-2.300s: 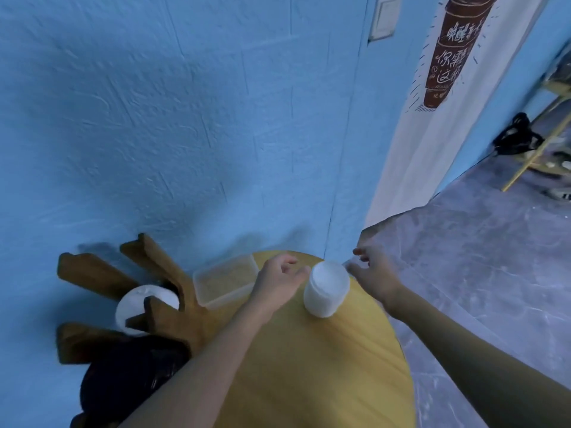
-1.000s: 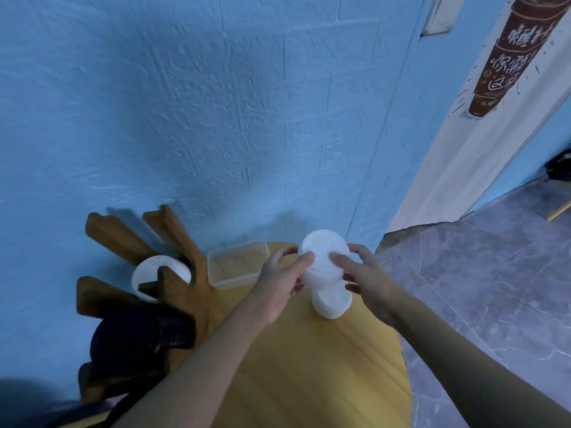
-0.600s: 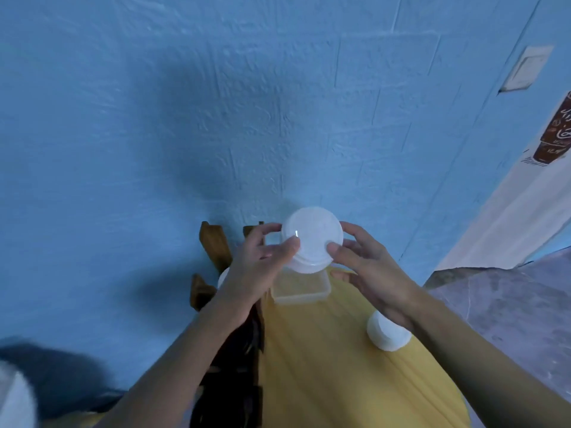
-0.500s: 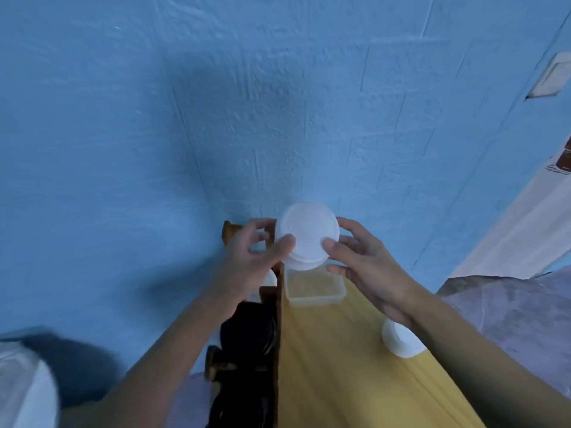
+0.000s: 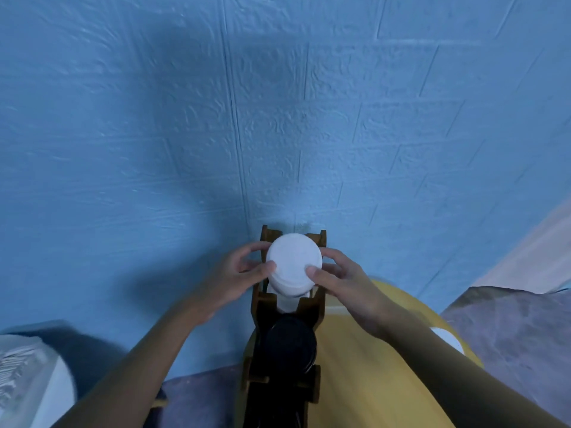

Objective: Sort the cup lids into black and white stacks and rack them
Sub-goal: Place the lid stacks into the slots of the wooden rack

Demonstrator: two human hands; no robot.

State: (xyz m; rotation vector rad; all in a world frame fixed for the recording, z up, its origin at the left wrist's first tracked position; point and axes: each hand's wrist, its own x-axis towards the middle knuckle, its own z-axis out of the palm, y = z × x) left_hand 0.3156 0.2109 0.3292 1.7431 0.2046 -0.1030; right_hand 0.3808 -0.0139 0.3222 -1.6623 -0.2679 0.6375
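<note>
A stack of white cup lids [image 5: 293, 267] is held between both hands, directly over the far slot of the wooden rack [image 5: 261, 310]. My left hand [image 5: 238, 276] grips its left side with thumb and fingers. My right hand [image 5: 343, 281] grips its right side the same way. Some white lids [image 5: 289, 305] lie in that far slot just below the held stack. A stack of black lids [image 5: 290, 344] fills the rack's nearer slot. Another white lid stack [image 5: 446, 338] stands on the yellow round table [image 5: 355, 366], partly hidden behind my right forearm.
The rack stands at the table's left edge, close to the blue brick-textured wall [image 5: 278, 118]. A clear plastic container [image 5: 335, 309] is mostly hidden under my right wrist. Grey floor [image 5: 509, 329] lies to the right; a white object [image 5: 27, 384] sits at the lower left.
Both hands lifted part of the white stack off the table and carried it left over the rack's far slot. The view swung left, so the rack is now centred.
</note>
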